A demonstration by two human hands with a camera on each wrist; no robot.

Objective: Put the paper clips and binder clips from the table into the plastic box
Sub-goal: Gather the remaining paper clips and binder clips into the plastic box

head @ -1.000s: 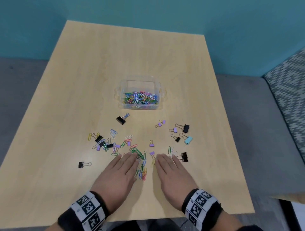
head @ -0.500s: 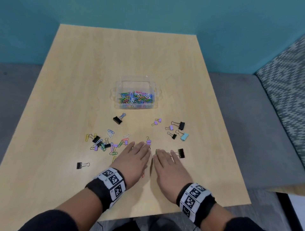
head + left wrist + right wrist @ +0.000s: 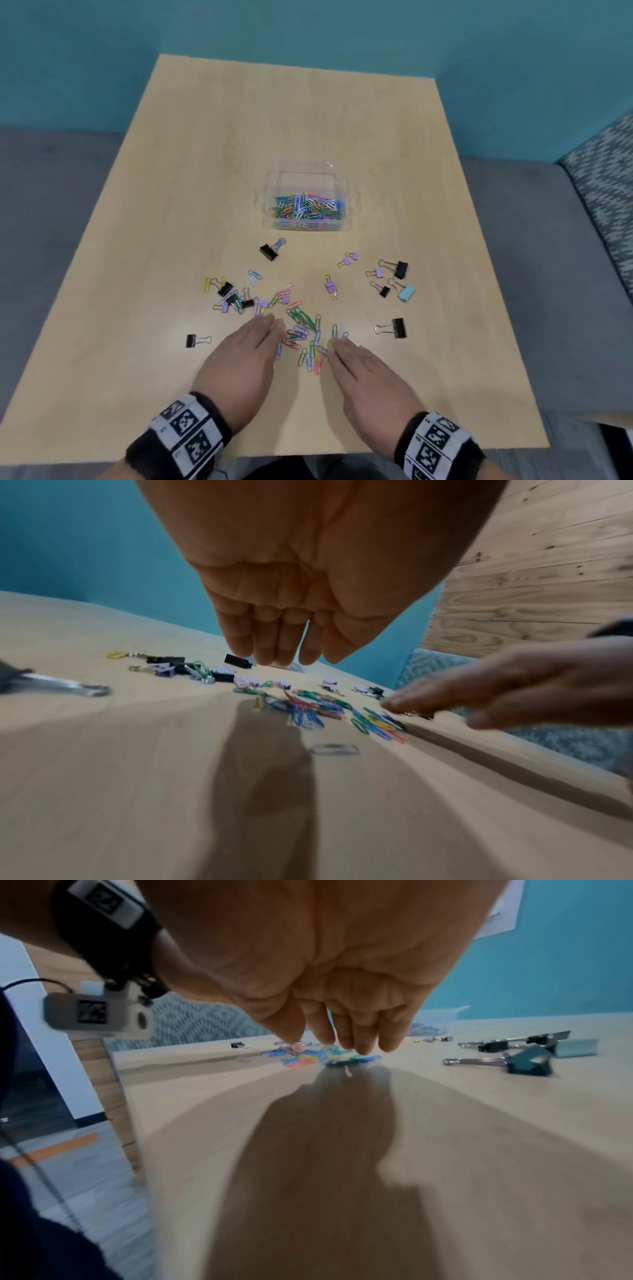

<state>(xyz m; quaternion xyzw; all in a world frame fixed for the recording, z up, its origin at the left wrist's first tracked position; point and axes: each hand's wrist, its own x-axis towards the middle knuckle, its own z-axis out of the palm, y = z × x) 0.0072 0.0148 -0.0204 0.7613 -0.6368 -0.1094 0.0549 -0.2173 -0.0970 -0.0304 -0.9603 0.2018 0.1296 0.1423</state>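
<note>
A clear plastic box [image 3: 352, 200] holding many coloured paper clips stands mid-table. Nearer me, a loose heap of coloured paper clips [image 3: 305, 337] lies between my two hands. My left hand [image 3: 245, 356] is flat with straight fingers just left of the heap. My right hand [image 3: 363, 371] is flat just right of it, fingertips at the clips. Neither holds anything. The wrist views show the left hand [image 3: 284, 631] and the right hand [image 3: 342, 1020] hovering close above the table. Binder clips lie scattered: black ones [image 3: 394, 329] [image 3: 197, 340] [image 3: 269, 251], a light-blue one [image 3: 406, 292], small purple ones [image 3: 330, 287].
The wooden table [image 3: 274, 120] has bare surface beyond and beside the box. A mixed cluster of clips [image 3: 236, 298] lies left of the heap. A teal wall is behind; a patterned cushion [image 3: 603, 192] sits at the right.
Both hands drew back toward me and spread apart, uncovering the paper clip heap that they had covered half a second ago. The clips sit more bunched between the hands.
</note>
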